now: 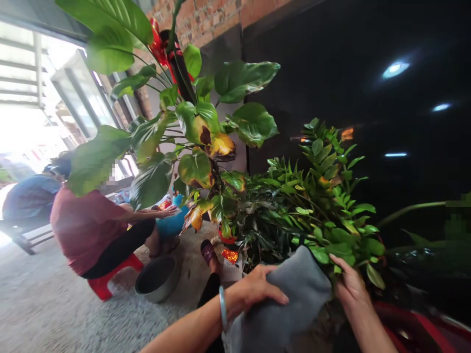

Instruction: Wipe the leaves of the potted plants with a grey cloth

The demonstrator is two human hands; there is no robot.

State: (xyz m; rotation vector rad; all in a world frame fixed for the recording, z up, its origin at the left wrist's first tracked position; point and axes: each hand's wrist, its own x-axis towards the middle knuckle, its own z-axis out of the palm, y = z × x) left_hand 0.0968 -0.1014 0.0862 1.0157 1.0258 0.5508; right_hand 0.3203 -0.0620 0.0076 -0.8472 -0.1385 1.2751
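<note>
A grey cloth (294, 294) hangs from my left hand (259, 287), whose thumb and fingers are closed on it; a pale bracelet circles that wrist. The cloth's upper edge lies against the lower leaves of a bushy green plant (320, 196) with many small glossy leaves. At the right of the cloth, my right hand (349, 284) is closed among these leaves, with a green leaf (337, 268) at its fingertips. Part of that hand's grip is hidden by foliage.
A tall large-leaved plant (195, 117), with some yellowed leaves, rises ahead. To the left, a person (86, 220) sits on a red stool (106, 284) beside a grey basin (158, 279). Behind the plants stands a dark shiny wall (316, 63). Something red (415, 323) is at lower right.
</note>
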